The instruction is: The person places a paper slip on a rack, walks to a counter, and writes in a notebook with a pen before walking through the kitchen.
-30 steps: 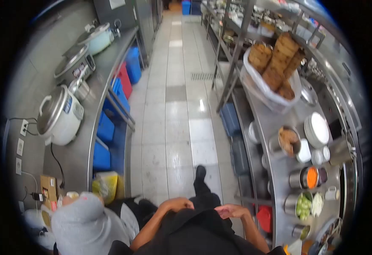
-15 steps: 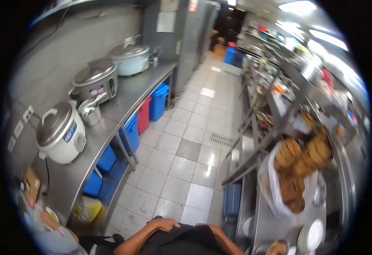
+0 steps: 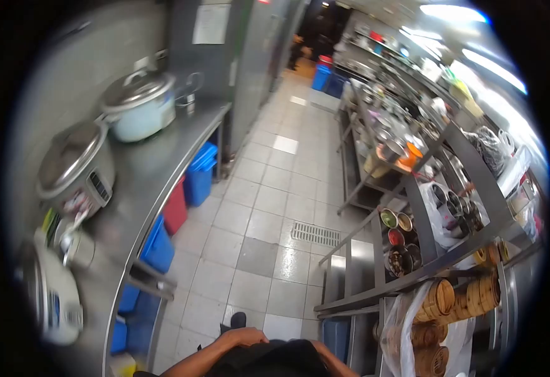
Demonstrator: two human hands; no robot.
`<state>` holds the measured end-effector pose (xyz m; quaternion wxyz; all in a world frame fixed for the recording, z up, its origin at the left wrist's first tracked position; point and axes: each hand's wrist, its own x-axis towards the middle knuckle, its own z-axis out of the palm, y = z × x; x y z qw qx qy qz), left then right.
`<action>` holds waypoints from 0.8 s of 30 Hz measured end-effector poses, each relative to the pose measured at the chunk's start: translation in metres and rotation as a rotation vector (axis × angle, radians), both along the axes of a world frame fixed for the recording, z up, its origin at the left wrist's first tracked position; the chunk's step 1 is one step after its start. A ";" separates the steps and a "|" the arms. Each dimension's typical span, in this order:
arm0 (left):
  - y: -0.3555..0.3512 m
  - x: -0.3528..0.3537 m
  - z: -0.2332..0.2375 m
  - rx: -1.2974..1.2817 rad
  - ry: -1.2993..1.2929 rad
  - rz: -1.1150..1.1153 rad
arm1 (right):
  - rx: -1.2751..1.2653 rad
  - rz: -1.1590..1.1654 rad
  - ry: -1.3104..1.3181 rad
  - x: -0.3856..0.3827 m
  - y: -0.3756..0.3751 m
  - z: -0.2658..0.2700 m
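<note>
Apron [image 3: 268, 361] w/ hands [image 3: 245, 339], 3 rice cookers [image 3: 138, 107]

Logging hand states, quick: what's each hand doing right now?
Left hand: against the black garment at the waist; open or closed cannot be told.
Right hand: hidden; only its forearm shows.

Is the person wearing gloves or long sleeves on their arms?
No glove shows on the left hand. The left arm and right arm are bare as far as they show, with no long sleeves, watch or bands in sight. The body between them is covered by a black top. The right hand is hidden.
</note>
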<state>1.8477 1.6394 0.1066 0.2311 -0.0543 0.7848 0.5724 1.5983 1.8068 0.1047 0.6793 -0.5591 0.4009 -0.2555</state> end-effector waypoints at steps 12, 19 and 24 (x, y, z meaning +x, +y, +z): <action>-0.271 -0.173 0.022 -0.163 -0.142 -0.097 | 0.013 -0.041 0.070 -0.128 -0.247 -0.042; -0.429 -0.284 0.095 -0.164 -0.098 0.252 | 0.206 0.188 -0.083 -0.289 -0.435 -0.007; -0.522 -0.355 0.048 -0.310 0.102 0.231 | 0.543 0.078 -0.035 -0.385 -0.528 -0.010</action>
